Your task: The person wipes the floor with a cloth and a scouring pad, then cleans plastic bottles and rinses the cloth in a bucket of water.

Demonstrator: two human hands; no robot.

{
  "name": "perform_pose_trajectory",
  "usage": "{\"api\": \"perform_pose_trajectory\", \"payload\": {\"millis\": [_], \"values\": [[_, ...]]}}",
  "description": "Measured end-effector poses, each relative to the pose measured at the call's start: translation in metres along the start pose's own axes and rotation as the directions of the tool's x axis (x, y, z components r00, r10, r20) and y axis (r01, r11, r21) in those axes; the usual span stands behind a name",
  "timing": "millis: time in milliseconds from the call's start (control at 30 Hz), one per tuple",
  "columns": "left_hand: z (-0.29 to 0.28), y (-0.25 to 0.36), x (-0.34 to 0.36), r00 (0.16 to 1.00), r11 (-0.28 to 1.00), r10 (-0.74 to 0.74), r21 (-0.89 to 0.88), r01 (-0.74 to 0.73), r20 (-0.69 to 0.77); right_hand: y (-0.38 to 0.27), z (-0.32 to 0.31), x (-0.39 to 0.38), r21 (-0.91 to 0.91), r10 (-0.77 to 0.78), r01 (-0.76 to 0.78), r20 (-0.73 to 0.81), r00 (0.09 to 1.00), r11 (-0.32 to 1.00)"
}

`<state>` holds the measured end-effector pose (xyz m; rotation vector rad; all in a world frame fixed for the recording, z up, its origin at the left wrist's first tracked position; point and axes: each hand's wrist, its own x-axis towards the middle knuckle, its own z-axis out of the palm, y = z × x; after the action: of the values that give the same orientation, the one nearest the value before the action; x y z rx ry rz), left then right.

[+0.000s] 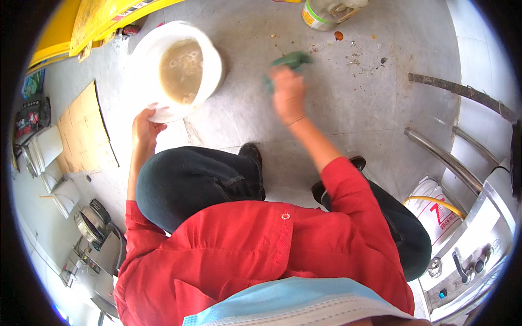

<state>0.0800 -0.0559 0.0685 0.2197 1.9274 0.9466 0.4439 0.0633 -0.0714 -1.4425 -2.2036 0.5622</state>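
My left hand (145, 127) grips the near rim of a white plastic bucket (142, 68), which is tilted toward me. Murky brownish water (182, 71) with some foam lies inside it. To the right of the bucket, my right hand (288, 93) presses a green cloth (294, 58) to the grey floor (244, 103). That hand is blurred by motion, though its fingers are closed round the cloth. Loose dark crumbs (361, 62) and a reddish-brown bit (339, 36) lie on the floor farther right.
A clear jar (322, 17) with a green-and-yellow label stands at the far edge. Yellow equipment (98, 24) is at far left, a cardboard sheet (86, 127) at left. Metal legs (443, 155) and a white pail (432, 204) are on the right.
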Motion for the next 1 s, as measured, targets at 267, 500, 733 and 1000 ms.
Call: {"api": "perform_pose_trajectory", "payload": {"millis": [267, 500, 733, 1000], "values": [[-0.017, -0.008, -0.003, 0.980, 0.995, -0.081, -0.070, 0.069, -0.181, -0.054, 0.079, 0.053, -0.077, -0.333, 0.368, 0.283, 0.899, 0.927], [-0.013, -0.007, -0.003, 0.977, 0.994, -0.097, -0.072, 0.085, -0.191, 0.067, -0.009, 0.064, -0.189, -0.143, 0.171, 0.151, 0.978, 0.967], [-0.008, -0.010, 0.000, 0.965, 0.995, -0.079, -0.073, 0.062, -0.250, 0.226, -0.113, 0.136, -0.551, 0.137, -0.051, 0.116, 0.984, 0.833], [-0.012, -0.011, 0.000, 0.983, 0.998, -0.034, -0.061, 0.023, -0.181, 0.114, -0.119, 0.104, -0.269, 0.082, -0.085, -0.022, 0.996, 0.959]]}}
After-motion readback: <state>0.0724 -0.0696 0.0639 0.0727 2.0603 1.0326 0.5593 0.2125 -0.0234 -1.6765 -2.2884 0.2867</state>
